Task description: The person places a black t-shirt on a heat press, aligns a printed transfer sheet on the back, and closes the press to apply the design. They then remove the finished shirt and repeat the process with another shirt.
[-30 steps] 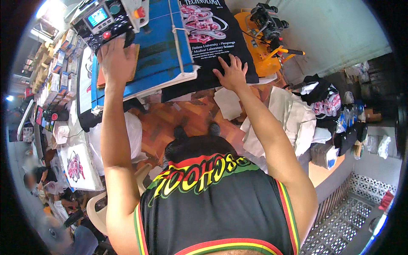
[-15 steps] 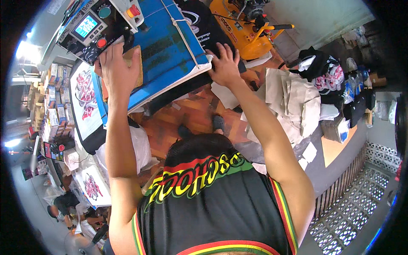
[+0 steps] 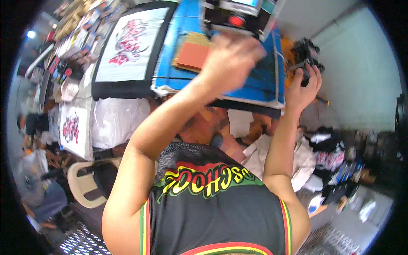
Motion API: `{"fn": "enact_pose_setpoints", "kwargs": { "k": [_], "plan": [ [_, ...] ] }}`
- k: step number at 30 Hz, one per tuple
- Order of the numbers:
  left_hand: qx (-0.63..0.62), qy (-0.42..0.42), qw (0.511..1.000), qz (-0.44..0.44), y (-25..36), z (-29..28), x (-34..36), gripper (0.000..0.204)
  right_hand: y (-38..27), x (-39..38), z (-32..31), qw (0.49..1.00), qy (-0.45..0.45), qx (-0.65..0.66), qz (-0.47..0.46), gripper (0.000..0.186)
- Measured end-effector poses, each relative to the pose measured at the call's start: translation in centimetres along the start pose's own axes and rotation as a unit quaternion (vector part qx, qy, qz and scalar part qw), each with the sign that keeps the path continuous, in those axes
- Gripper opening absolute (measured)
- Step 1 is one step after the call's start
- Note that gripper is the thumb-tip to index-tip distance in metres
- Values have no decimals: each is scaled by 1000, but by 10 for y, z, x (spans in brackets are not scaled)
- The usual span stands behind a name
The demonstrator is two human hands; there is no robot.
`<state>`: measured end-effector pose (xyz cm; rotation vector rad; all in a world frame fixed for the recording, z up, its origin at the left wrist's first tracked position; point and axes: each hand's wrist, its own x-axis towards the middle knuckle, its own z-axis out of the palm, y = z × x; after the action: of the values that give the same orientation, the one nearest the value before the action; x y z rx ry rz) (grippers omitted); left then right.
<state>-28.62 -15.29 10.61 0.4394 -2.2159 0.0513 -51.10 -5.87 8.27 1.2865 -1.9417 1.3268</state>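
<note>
My left hand (image 3: pixel 233 59) is smeared by motion above a blue board (image 3: pixel 261 85), just in front of a black control box (image 3: pixel 212 21) with a red button (image 3: pixel 236 20). Its fingers cannot be made out. Beside that hand, a reddish-brown block (image 3: pixel 193 56) lies on a tan pad on the board. Past the board's right edge is my right hand (image 3: pixel 304 89), thumb and fingers spread and curved. It overlaps the dark motor of a yellow-orange air compressor (image 3: pixel 305 52); whether it touches the motor I cannot tell.
Left of the board lies a black cloth with a white printed sheet (image 3: pixel 131 46). Another printed panel (image 3: pixel 74 131) and a white plastic bag (image 3: pixel 121 121) are nearer. A beige chair (image 3: pixel 83 185) stands lower left. Beige fabric (image 3: pixel 304 157) is heaped at right. A person (image 3: pixel 36 123) is at far left.
The view has swung, shifting the board and control box rightward. My left hand has left the control box's front edge. My right hand has come off the black garment at the board's corner.
</note>
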Motion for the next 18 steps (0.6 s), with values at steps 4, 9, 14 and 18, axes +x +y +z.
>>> {"fn": "enact_pose_setpoints", "kwargs": {
  "k": [4,9,14,18],
  "plan": [
    [-143,-31,989,33,-6,-56,-70,30,-137,15,59,989,-45,108,-92,92],
    [-61,23,973,-222,-111,-151,-217,18,-187,35,112,997,21,-81,7,123],
    [105,66,869,-479,-187,-271,-388,16,-158,36,110,988,108,-90,-63,115],
    [114,92,804,-577,-214,-318,-456,16,-153,40,105,990,116,-78,-10,94]
  ]
}}
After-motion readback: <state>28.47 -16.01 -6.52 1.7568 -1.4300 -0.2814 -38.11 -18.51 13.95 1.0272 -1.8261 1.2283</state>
